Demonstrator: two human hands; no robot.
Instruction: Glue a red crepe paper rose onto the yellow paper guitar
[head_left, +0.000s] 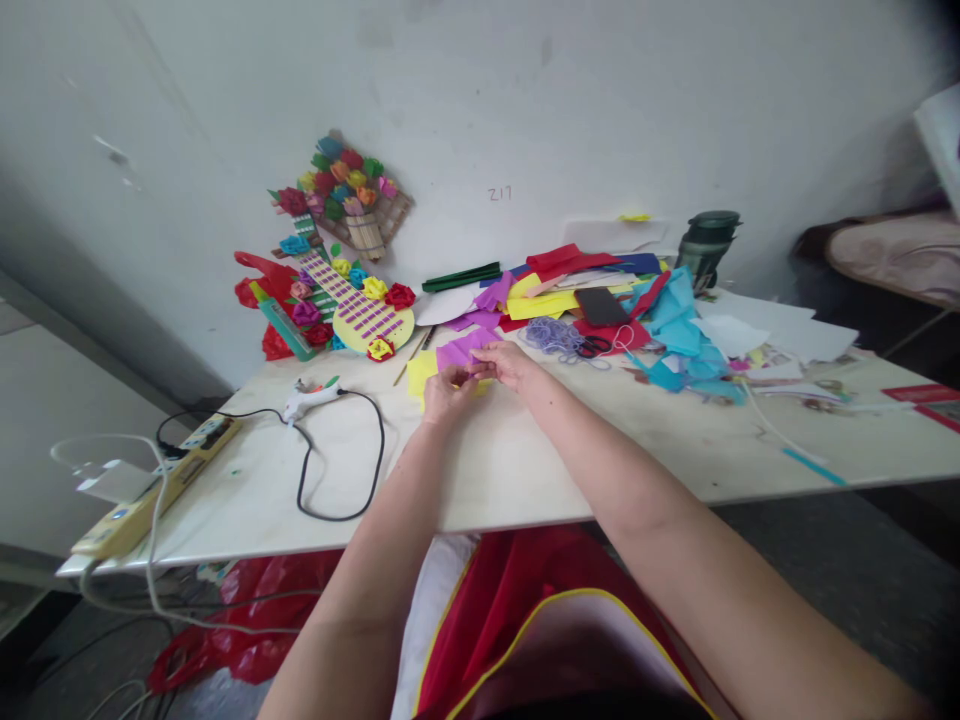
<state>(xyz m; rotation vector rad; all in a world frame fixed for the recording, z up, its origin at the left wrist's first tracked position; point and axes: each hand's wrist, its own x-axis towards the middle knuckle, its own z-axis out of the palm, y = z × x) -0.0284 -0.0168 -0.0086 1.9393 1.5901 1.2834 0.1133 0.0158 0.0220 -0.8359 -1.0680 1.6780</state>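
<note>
Forearms [626,475] reach across a white table [517,470]

Left hand [448,393] and right hand [505,362] meet mid-table, fingertips pinched nearly closed, apparently on purple crepe paper [459,347] overlapping a yellow sheet [421,374]. Shaping seems in hand; next calls for light, steady pressure.

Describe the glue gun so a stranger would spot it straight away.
Start at the pale table and find the long yellowish power strip at its left end. Between it and the person's left hand lies the glue gun. Unlike the bright paper flowers behind, it is mostly white, with a black cord looping beside it.
</note>
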